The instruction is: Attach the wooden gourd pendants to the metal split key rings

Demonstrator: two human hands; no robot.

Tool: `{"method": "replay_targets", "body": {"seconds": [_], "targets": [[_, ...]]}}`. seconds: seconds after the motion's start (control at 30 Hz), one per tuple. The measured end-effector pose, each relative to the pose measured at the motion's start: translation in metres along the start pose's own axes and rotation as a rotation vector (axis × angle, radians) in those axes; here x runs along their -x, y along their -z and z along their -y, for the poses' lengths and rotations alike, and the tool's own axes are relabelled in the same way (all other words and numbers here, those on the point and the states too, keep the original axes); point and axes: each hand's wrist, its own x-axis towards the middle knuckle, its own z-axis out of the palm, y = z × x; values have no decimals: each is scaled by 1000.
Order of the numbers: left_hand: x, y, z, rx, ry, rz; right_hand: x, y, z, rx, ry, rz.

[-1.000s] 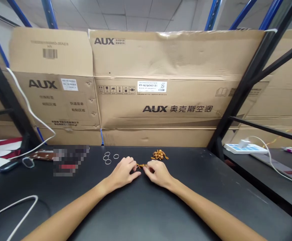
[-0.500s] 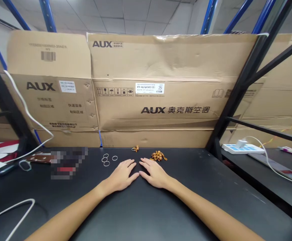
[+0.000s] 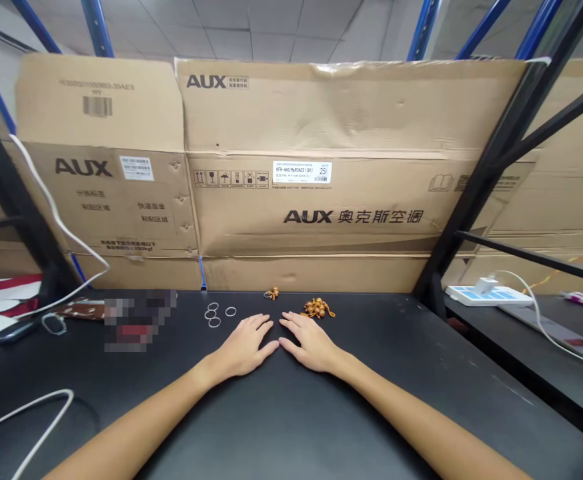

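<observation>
My left hand (image 3: 248, 345) lies flat on the black tabletop (image 3: 281, 427), fingers stretched out and nothing in it. Beside it, thumb tip close to thumb tip, my right hand (image 3: 310, 342) rests palm down in the same way. Just beyond the right fingers sits a small pile of brown wooden beads (image 3: 317, 308) with orange cord. Farther back, between the hands, is a small beaded piece (image 3: 272, 293) with a metal ring on it. Several loose silver metal rings (image 3: 211, 315) lie beyond and left of my left hand.
Cardboard sheets (image 3: 311, 247) stand upright along the back edge. White cables (image 3: 46, 417) lie at the left, near a brown strap-like item (image 3: 82, 310) and a blurred-out patch. At the right, beyond a black post (image 3: 459, 220), is a white power strip (image 3: 489, 295).
Both hands stay where they were on the tabletop, and the beads and rings have not moved. Only the camera view has shifted slightly.
</observation>
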Motion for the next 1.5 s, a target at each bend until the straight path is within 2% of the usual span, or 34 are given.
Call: {"method": "replay_targets", "body": {"seconds": [0.17,0.3,0.43,0.53,0.6,0.7,0.77,0.83,0.97,1.13,1.37,1.5], "targets": [[-1,1,-3,-35,19,6,-1,0,0,8,-10,17],[-3,-2,-5,-164,173,-44,0,1,2,27,-22,26],[-3,-10,-4,-240,376,-66,-1,4,2,86,-29,-87],[-3,-10,-3,-233,439,-21,-3,7,-8,191,-100,-186],[-4,-8,-4,-201,399,-14,-5,8,-19,256,-203,-194],[-4,-1,-7,-105,217,-13,-6,9,-35,250,-311,-149],[-3,4,-9,-53,90,-4,-5,10,-39,210,-327,-158],[-3,6,-10,-50,18,-5,-5,10,-37,175,-292,-186],[-3,3,-6,-82,29,-32,-5,11,-22,125,-173,-213],[-5,-2,2,40,14,-74,-5,11,-8,75,-68,-232],[-11,1,4,69,-4,-96,-3,9,-8,24,23,-181],[-12,0,7,94,-8,-112,-4,9,-8,24,24,-159]]}}
